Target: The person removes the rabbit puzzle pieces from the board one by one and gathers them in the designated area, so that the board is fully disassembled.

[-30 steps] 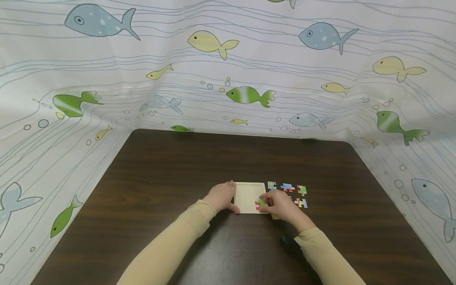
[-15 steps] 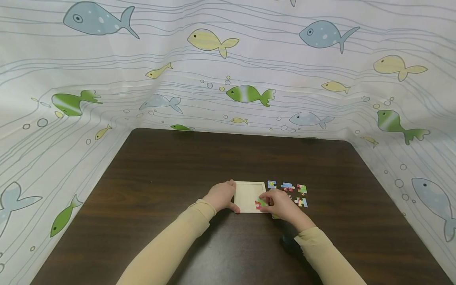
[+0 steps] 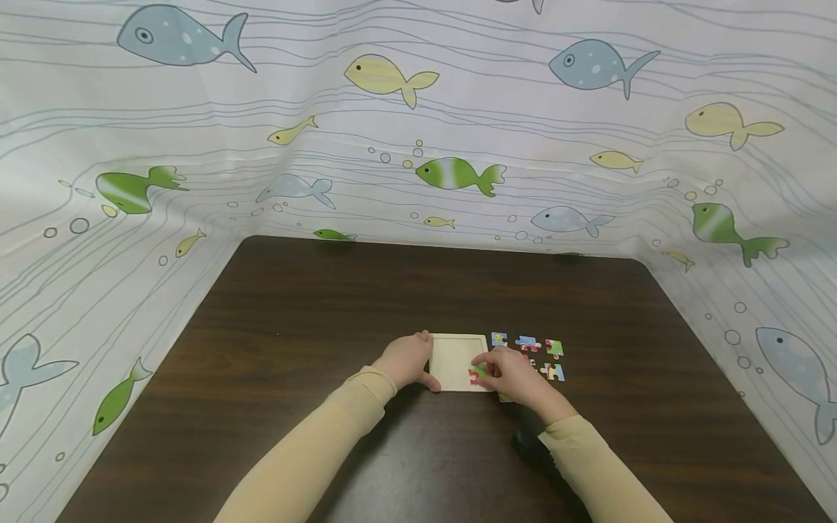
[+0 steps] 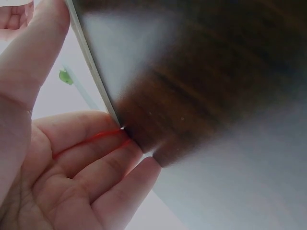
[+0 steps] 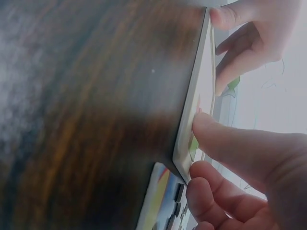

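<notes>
A pale wooden puzzle tray (image 3: 451, 356) with a raised rim lies on the dark table. My left hand (image 3: 407, 361) holds its left side, thumb at the near corner and fingers at the far one; the left wrist view shows thumb and index finger (image 4: 79, 127) at the tray's edge. Over the near right corner, my right hand (image 3: 513, 374) pinches a green and red jigsaw piece (image 3: 475, 376) between thumb and fingers. The right wrist view has the thumb (image 5: 204, 125) against this piece, which is partly hidden by the hand.
Several loose jigsaw pieces, among them a blue one (image 3: 499, 339) and a green one (image 3: 554, 347), lie right of the tray, some under my right hand. A dark object (image 3: 528, 444) shows by the right wrist. A fish-print curtain (image 3: 418, 123) surrounds the table (image 3: 327, 305).
My right index finger has shifted slightly left over the jigsaw piece, which sits a touch lower in the tray corner. The left hand and the tray stay in place.
</notes>
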Tool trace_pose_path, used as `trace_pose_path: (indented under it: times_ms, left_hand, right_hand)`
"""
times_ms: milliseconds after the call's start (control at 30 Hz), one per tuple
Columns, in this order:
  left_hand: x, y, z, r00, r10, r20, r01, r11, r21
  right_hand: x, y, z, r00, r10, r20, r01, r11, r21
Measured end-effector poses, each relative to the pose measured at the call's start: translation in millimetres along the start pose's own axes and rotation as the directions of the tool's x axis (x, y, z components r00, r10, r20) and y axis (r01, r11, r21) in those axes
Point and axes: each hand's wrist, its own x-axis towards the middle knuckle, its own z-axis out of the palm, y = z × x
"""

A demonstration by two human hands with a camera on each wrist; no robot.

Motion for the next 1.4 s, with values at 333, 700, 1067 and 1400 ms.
trace_pose_path:
  times_ms: [333,700,1067,1400]
  left_hand:
    - [1.7,-0.2,2.3,1.0,-0.003,-0.001,0.003,1.0,0.001]
    - [2.4,-0.9,2.2,1.0,0.001,-0.001,-0.001,1.0,0.022]
    - [1.5,-0.8,3.2,1.0,-0.002,-0.004,0.002,1.0,0.017]
    - [2.9,-0.6,4.5,1.0,-0.011,0.007,0.011,1.0,0.014]
  right_hand:
    - [-2.4,-1.7,0.5,0.999,0.036,-0.034,-0.036,0.999,0.015]
    - [0.1,-2.1,1.1,0.997,0.05,-0.059,-0.047,0.998,0.05]
    - [1.2,0.9,1.7,0.994,0.037,-0.1,-0.03,0.997,0.07]
    - [0.9,3.7,2.2,0.985,0.085,-0.153,-0.065,0.99,0.128]
